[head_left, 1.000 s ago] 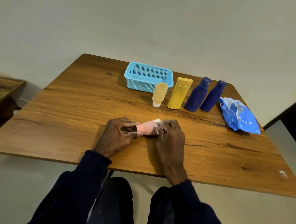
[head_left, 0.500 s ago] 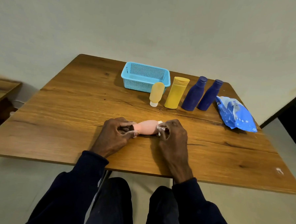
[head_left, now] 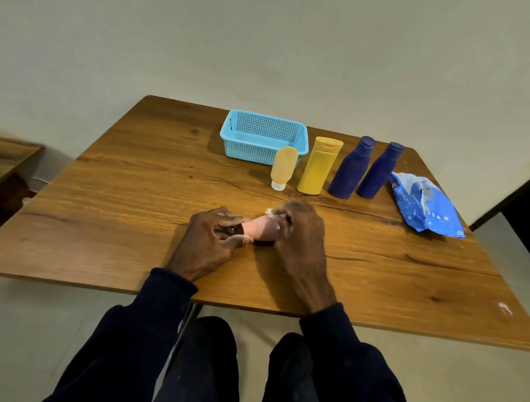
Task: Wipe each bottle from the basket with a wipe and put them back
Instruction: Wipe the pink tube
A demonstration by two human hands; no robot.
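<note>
While the pink bottle (head_left: 262, 230) lies on its side on the table (head_left: 120, 193), I see it caught between the two sets of fingers. The left hand (head_left: 207, 244) grips its dark capped end, with the forefinger curled over the top and the thumb pressed in from the near side. The right hand (head_left: 298, 236) has its fingers curled down over the other end and clamps a white wipe (head_left: 271, 212) against the pink body. A small corner of the wipe pokes out just past the right fingertips on the far side. How much of the wipe sits under that palm I cannot tell.

Beyond the fingers, well apart from them, four more bottles stand upright in a row. From the left these are a small tan bottle (head_left: 284, 166) resting on its white cap, a yellow bottle (head_left: 319, 165) and two dark blue bottles (head_left: 351, 168) (head_left: 379, 171) side by side. Behind the tan one, farther still from my fingertips, is the light blue basket (head_left: 262, 137); I see no bottle inside it. Off to the right of the right fingers, past the blue pair, a blue pack of wipes (head_left: 426, 206) lies flat near the table's edge.
</note>
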